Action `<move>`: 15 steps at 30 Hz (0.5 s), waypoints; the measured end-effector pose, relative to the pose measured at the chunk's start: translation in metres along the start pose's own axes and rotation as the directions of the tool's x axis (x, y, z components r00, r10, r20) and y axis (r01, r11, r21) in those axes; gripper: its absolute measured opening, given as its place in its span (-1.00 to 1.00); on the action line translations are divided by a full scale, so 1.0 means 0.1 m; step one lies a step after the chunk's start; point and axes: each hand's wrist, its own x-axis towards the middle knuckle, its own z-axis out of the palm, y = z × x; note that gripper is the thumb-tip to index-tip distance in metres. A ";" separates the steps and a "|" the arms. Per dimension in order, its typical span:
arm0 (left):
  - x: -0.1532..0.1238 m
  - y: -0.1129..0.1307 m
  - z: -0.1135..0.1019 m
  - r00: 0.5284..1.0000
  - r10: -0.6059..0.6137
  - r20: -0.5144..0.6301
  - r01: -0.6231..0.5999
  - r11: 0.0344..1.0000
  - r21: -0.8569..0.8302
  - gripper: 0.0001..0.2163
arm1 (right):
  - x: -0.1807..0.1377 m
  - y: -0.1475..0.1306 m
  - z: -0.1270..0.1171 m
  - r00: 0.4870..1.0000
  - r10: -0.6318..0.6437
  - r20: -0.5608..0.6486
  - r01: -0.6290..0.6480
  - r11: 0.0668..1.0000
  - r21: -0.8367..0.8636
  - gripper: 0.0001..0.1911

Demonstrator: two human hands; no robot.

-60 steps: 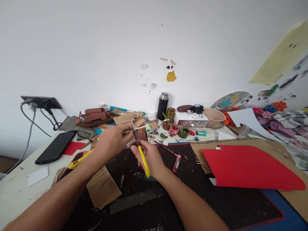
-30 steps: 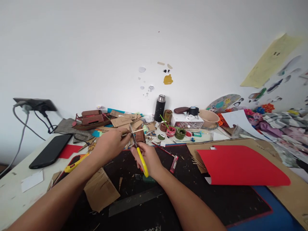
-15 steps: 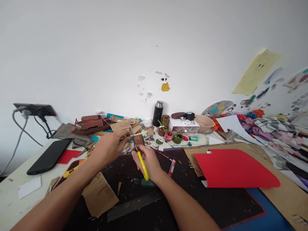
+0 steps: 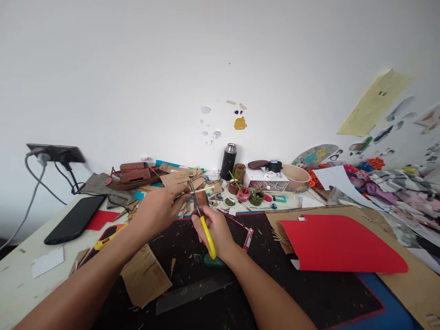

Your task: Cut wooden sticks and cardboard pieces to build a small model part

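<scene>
My right hand (image 4: 216, 230) is closed round the yellow-handled scissors (image 4: 207, 234), whose blades point up and away from me. Between the fingertips of my left hand (image 4: 164, 205) is a thin pale wooden stick (image 4: 206, 189). It runs to the right across the scissor blades; whether they bite into it I cannot tell. Both hands are raised over the far edge of a dark cutting mat (image 4: 192, 302). Beneath my right wrist lies a green-handled cutter (image 4: 213, 261), partly covered. A brown cardboard piece (image 4: 147, 276) lies below my left forearm.
Cardboard scraps (image 4: 178, 176) and a brown model boat (image 4: 132, 175) are at the back left. Paint jars (image 4: 256, 197) and a black flask (image 4: 228, 161) stand against the wall. Red paper (image 4: 343, 243) covers the right side. A black phone (image 4: 74, 220) and clear ruler (image 4: 195, 293) lie nearby.
The whole view has shifted slightly, with things appearing a little further right. Both hands keep nearly the same pose, with the stick still across the scissors.
</scene>
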 end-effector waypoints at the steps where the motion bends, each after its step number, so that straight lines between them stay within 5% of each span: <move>1: 0.00 0.00 0.00 1.000 -0.006 0.001 0.006 1.000 0.002 -0.65 | 0.00 0.01 0.00 1.000 0.007 0.004 -0.007 1.000 0.004 -0.75; 15: 0.04 -0.04 0.03 1.000 0.021 0.016 -0.019 0.997 -0.072 -0.60 | 0.00 0.04 -0.05 0.999 0.011 0.037 -0.010 1.000 -0.008 -0.70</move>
